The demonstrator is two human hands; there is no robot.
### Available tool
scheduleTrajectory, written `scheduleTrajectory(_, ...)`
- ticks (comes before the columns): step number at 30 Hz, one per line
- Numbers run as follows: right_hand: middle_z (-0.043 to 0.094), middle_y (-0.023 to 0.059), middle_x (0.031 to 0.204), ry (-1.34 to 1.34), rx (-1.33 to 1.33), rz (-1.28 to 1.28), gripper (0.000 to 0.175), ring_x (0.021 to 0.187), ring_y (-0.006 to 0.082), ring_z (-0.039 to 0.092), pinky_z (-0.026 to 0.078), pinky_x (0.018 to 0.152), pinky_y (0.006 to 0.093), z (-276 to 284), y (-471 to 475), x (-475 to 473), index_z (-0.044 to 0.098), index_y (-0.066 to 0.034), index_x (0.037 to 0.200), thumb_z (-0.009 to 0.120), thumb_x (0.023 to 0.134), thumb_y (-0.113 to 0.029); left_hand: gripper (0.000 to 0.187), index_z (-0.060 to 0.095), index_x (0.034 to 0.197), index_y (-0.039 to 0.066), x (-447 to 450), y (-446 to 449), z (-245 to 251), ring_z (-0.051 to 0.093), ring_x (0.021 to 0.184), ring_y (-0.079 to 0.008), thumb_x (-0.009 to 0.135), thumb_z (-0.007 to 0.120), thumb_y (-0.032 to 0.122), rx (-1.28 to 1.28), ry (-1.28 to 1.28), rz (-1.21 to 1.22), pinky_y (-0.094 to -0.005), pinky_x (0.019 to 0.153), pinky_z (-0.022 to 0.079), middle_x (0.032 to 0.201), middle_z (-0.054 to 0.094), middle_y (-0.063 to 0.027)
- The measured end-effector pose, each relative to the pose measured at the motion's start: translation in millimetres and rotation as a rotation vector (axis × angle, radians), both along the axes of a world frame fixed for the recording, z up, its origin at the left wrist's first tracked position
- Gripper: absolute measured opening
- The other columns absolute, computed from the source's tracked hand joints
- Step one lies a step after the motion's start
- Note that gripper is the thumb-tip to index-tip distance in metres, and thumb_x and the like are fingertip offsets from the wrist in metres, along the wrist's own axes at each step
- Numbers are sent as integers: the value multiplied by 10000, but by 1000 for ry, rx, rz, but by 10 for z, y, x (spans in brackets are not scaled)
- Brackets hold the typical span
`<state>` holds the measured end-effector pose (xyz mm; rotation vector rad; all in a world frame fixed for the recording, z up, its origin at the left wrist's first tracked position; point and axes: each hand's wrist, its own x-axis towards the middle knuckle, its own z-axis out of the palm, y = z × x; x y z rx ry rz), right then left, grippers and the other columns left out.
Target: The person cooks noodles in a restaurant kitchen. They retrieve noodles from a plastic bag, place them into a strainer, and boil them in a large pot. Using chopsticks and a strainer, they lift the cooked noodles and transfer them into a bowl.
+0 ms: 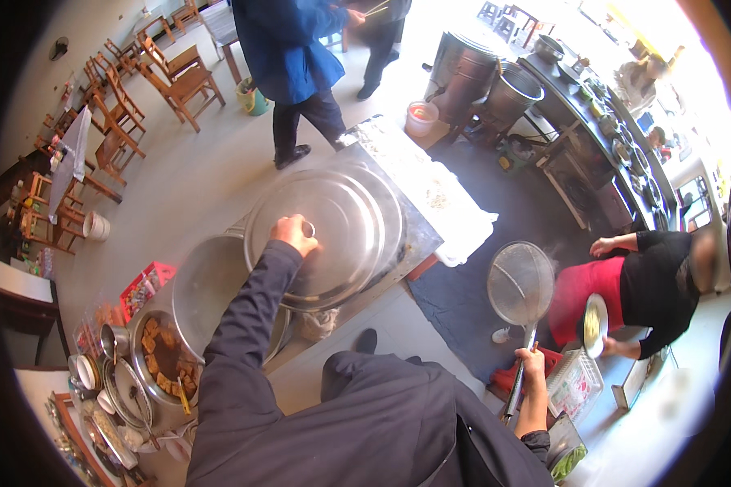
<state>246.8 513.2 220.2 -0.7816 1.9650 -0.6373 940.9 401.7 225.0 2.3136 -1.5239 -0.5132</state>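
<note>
My left hand [294, 235] grips the knob of a large round metal lid [341, 195]. The lid lies across the stove, and steam blurs its far rim. Partly overlapped by it, a big open metal pot [210, 286] stands to the left; my sleeve hides part of its mouth. Out to the right, my right hand [531, 368] holds a long-handled wire mesh strainer [519, 283] above the floor. The strainer's basket looks empty. A thin brown stick shows beside that hand, too small to identify.
A metal pot of brown broth with chunks [158, 359] sits left, near stacked bowls [87, 371]. Noodles lie on a white tray [466, 234] beyond the lid. A co-worker in a red apron [587, 298] holds a plate [593, 325] at right. Another person in blue [292, 55] stands ahead.
</note>
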Motion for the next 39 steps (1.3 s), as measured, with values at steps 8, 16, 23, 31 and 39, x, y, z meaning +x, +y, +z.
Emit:
scheduleTrajectory(8,590,56,652,-69,41,2,137,504,169,541,417,484,334,208,27,-241,592,-45,724,709,791,-68,523,712,1147,62,-569,-696,-307,670,1109,-439,696,882,266,58,-29,-38,-493,982,557,1151,694,-257)
scheduleTrajectory(16,629,51,662,-97,92,52,165,582,160,592,453,555,332,-361,-630,-1277,640,-36,726,760,808,-113,567,722,1158,53,-387,-762,-847,667,1049,-440,648,858,261,-104,-34,-98,-500,967,556,1096,712,-230)
scheduleTrajectory(23,632,41,699,-277,135,129,198,616,176,601,467,588,340,-424,-1873,-2323,674,-37,797,809,808,-181,962,428,1549,79,-1050,-795,-463,524,1309,-476,715,893,192,132,-413,338,-517,1124,461,1405,502,-271)
scheduleTrajectory(31,690,70,777,-503,-8,242,239,703,169,656,513,681,329,243,-3452,-3052,724,-18,846,806,887,-239,560,712,1215,-13,-4089,-1896,100,729,998,-349,785,863,311,25,142,-104,-438,922,576,1037,748,-207)
scheduleTrajectory(39,663,22,798,-649,-202,275,268,739,123,632,479,682,300,621,-5370,-2985,717,-59,911,793,901,-316,458,621,1408,-11,-7242,-3423,312,708,992,-145,1057,684,276,540,1211,-526,-296,868,587,1193,734,-101)
